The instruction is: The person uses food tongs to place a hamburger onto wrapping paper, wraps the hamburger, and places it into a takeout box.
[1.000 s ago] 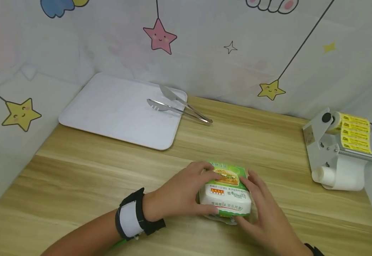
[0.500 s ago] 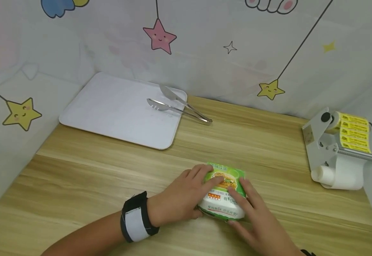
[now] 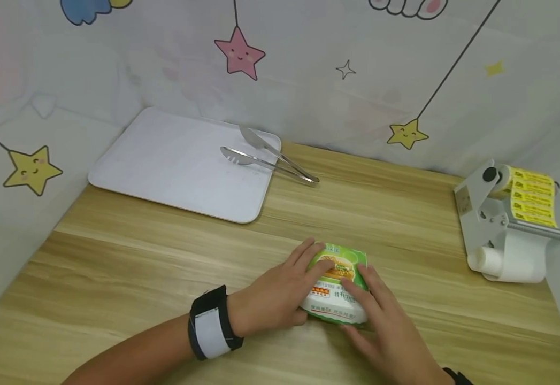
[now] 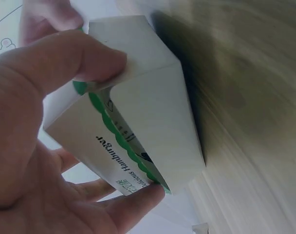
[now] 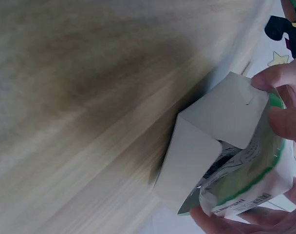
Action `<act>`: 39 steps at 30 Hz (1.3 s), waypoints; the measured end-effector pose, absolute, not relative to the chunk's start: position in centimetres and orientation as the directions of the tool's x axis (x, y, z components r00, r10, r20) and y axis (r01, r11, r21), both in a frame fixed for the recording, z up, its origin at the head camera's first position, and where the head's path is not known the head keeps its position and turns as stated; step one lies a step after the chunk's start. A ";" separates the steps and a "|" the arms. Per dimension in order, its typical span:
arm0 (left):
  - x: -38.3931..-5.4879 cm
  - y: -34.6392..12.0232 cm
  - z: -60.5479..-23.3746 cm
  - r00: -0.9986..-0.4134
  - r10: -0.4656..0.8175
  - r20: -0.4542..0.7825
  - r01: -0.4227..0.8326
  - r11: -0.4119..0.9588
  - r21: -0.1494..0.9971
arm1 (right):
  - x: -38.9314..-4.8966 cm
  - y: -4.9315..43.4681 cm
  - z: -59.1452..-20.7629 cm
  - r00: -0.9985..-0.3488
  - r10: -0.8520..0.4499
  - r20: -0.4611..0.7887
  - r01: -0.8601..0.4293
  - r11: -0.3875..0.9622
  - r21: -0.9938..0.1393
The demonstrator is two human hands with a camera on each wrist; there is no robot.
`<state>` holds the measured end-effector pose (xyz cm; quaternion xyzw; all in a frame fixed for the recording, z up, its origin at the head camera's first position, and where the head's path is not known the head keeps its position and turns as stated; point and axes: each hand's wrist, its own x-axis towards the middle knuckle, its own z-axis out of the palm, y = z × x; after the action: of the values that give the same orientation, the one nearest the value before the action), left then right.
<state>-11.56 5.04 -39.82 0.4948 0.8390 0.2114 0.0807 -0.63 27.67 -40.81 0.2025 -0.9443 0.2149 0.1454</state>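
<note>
A green-and-white paper hamburger box (image 3: 337, 307) with a burger picture on its lid stands on the wooden table. My left hand (image 3: 275, 294) grips its left side, fingers over the lid and thumb low on the side. From the right, my right hand (image 3: 390, 326) holds it, fingertips on the lid and thumb at the near edge. In the left wrist view, a gap shows between the scalloped green lid edge (image 4: 121, 139) and the plain white lower wall (image 4: 153, 107). Printed wrapping (image 5: 235, 161) shows through the gap in the right wrist view.
A white tray (image 3: 178, 166) lies at the back left, with metal tongs (image 3: 280, 163) across its right end. At the right stands a label dispenser (image 3: 482, 219) with a roll of yellow stickers (image 3: 532, 195). A patterned curtain (image 3: 308, 69) borders the table behind.
The box lid has come down flatter, and its front wall shows less. My left thumb has moved from the box's front to its left side; my right fingers have shifted further over the lid.
</note>
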 end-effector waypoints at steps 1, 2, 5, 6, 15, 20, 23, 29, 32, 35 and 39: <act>-11.6 5.0 -39.9 -0.499 0.863 0.073 0.794 0.422 0.437 | -0.7 27.6 -40.8 -0.876 -0.314 0.365 -0.442 0.826 -0.350; -11.6 5.0 -39.9 -0.500 0.863 0.073 0.793 0.423 0.438 | -0.7 27.5 -40.8 -0.880 -0.309 0.361 -0.436 0.827 -0.355; -11.6 5.0 -40.0 -0.496 0.866 0.065 0.794 0.422 0.437 | -0.6 27.3 -41.0 -0.899 -0.289 0.328 -0.399 0.849 -0.347; -11.7 5.0 -40.1 -0.493 0.868 0.066 0.797 0.420 0.434 | -0.5 27.1 -41.1 -0.906 -0.280 0.317 -0.384 0.860 -0.337; -12.2 4.9 -39.8 -0.479 0.877 0.042 0.789 0.409 0.459 | -1.3 26.1 -40.9 -0.875 -0.300 0.380 -0.404 0.885 -0.232; -12.3 4.9 -39.7 -0.478 0.878 0.034 0.784 0.409 0.466 | -1.4 26.0 -40.8 -0.875 -0.296 0.383 -0.406 0.880 -0.246; -12.3 4.9 -39.7 -0.477 0.878 0.033 0.784 0.409 0.467 | -1.4 26.0 -41.0 -0.879 -0.297 0.372 -0.400 0.884 -0.241; -12.4 4.9 -39.7 -0.471 0.881 0.034 0.786 0.402 0.468 | -1.3 25.7 -41.4 -0.894 -0.294 0.338 -0.378 0.900 -0.215; -12.5 4.8 -39.7 -0.467 0.884 0.037 0.792 0.398 0.463 | -1.3 25.6 -41.5 -0.902 -0.290 0.321 -0.365 0.908 -0.207; -12.4 4.8 -39.8 -0.462 0.886 0.038 0.795 0.395 0.460 | -1.1 25.5 -41.4 -0.910 -0.294 0.293 -0.362 0.908 -0.213; -12.4 4.7 -40.0 -0.457 0.888 0.051 0.798 0.385 0.464 | -0.9 25.6 -41.4 -0.919 -0.308 0.248 -0.366 0.900 -0.236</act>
<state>-12.44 4.70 -40.03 0.5105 0.8255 0.2172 0.1037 -0.93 25.65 -41.37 0.1737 -0.9694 0.1400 0.1026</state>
